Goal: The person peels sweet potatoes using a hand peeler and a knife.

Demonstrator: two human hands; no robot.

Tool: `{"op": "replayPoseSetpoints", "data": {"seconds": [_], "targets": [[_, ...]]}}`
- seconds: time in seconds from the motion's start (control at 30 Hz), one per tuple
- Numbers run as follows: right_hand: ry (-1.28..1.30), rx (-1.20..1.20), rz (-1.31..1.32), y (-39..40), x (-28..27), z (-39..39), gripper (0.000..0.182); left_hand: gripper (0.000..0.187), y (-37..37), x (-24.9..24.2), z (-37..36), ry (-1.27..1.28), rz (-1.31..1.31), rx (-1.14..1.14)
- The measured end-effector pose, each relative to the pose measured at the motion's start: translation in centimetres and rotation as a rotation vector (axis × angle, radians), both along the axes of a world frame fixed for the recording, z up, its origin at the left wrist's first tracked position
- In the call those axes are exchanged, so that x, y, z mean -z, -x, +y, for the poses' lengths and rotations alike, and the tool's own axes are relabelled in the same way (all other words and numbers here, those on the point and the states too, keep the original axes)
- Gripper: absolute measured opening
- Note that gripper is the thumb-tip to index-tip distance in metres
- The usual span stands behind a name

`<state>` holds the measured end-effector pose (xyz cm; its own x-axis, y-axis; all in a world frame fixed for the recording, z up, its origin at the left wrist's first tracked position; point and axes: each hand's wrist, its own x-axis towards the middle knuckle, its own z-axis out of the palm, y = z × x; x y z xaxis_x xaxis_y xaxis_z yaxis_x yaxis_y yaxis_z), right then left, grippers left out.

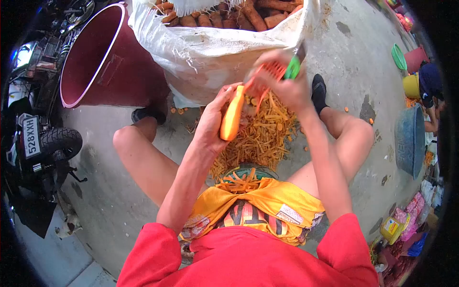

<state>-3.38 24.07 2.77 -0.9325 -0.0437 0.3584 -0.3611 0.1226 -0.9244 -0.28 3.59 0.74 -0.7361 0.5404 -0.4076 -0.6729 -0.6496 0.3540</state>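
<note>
My left hand (212, 117) is closed around a peeled, bright orange carrot (231, 119), which points up and slightly right. My right hand (287, 91), smeared by motion, is closed on a red slotted peeler (271, 71) just right of the carrot's upper end. A green-handled knife (292, 68) also shows at that hand, its blade pointing up. Under both hands lies a heap of carrot peelings (260, 138). More strips rest on my lap on the yellow shorts (272, 196).
Ahead stands a white woven sack (210, 52) with unpeeled carrots (244, 16). A large maroon tub (112, 71) is at the left, near a parked motorcycle (60, 142). A blue-grey basin (409, 143) and another person's arm (431, 119) are at the right.
</note>
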Motion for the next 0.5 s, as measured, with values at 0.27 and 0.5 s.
{"op": "replayPoseSetpoints", "data": {"seconds": [0.27,0.5], "targets": [[-0.005,0.058,0.017,1.4,1.0,1.6,0.014,0.026,-0.6,-0.8,-0.7,0.031,-0.009,0.093],[-0.215,-0.255,0.25,-1.9,-1.8,-1.6,0.012,0.023,-1.2,-2.3,0.2,0.156,-0.105,-0.044]]}}
